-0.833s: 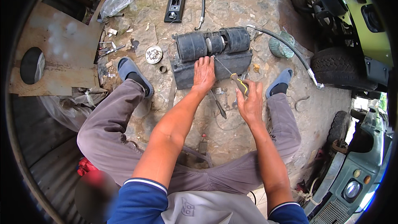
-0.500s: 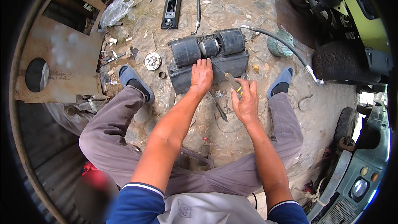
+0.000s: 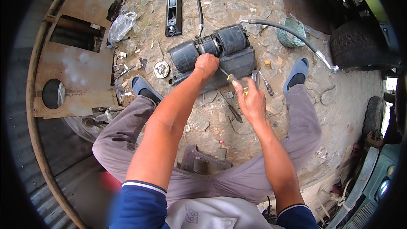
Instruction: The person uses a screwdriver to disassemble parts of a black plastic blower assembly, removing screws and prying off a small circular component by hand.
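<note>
On the ground between my feet lies a black plastic blower unit, with two rounded drums on top and a motor between them. My left hand is closed on the unit's near side, just below the motor; its fingertips are hidden. My right hand grips a screwdriver with a yellowish handle, its fingers somewhat blurred. The shaft points up and left toward my left hand, and the tip's exact contact cannot be made out.
A black hose curves right of the unit past a greenish wire basket. Beyond lie a long black panel and a shorter hose. Nearer are a tin of small parts, another screwdriver and a dark flat tool.
The blower unit now sits more slanted, its right end farther away. My left hand has curled tighter at its near side. The screwdriver stays in my right hand, and the view has shifted.
</note>
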The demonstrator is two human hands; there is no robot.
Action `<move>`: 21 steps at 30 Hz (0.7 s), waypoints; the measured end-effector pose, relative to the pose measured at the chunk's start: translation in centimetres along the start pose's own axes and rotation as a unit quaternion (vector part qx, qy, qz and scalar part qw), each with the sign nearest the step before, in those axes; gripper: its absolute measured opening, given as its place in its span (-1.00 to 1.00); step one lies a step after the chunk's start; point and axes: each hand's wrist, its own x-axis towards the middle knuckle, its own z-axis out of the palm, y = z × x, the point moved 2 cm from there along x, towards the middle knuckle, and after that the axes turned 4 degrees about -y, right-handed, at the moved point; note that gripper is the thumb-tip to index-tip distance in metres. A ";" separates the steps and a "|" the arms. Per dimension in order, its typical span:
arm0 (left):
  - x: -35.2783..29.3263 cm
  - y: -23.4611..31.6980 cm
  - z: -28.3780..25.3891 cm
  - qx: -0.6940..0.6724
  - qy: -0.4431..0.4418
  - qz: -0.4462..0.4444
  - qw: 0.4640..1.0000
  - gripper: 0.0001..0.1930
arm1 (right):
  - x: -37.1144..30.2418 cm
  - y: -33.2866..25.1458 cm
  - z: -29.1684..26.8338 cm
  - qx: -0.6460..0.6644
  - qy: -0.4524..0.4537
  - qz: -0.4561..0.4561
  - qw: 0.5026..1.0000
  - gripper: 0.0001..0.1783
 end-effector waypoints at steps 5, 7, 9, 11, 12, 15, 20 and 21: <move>0.3 -0.2 -0.6 0.020 -0.020 0.037 0.999 -0.77 | -0.4 1.1 0.2 0.004 0.067 -0.139 0.988 -0.60; 0.2 -0.4 0.1 0.024 -0.014 0.048 0.998 -0.77 | -0.6 0.3 -0.1 -0.024 0.075 -0.194 0.978 -0.60; 0.1 -0.6 0.8 0.035 0.001 0.052 0.998 -0.78 | -0.6 0.6 0.2 -0.020 0.089 -0.219 0.971 -0.59; 0.2 -0.7 1.3 0.056 0.004 0.065 0.996 -0.78 | -0.8 0.8 0.2 -0.034 0.087 -0.249 0.964 -0.58; 0.1 -0.8 1.5 0.066 0.006 0.072 0.995 -0.78 | -1.0 0.8 0.2 -0.025 0.093 -0.237 0.967 -0.57; 0.1 -0.6 1.5 0.070 -0.002 0.078 0.994 -0.79 | -1.4 0.9 -0.2 0.005 0.107 -0.206 0.973 -0.57; -0.1 0.0 1.6 0.049 0.009 0.053 0.997 -0.78 | -1.0 1.7 -2.6 0.065 0.127 -0.133 0.981 -0.63; 0.0 0.2 1.7 0.033 0.013 0.038 0.999 -0.78 | -0.8 2.0 -3.1 0.082 0.124 -0.104 0.983 -0.64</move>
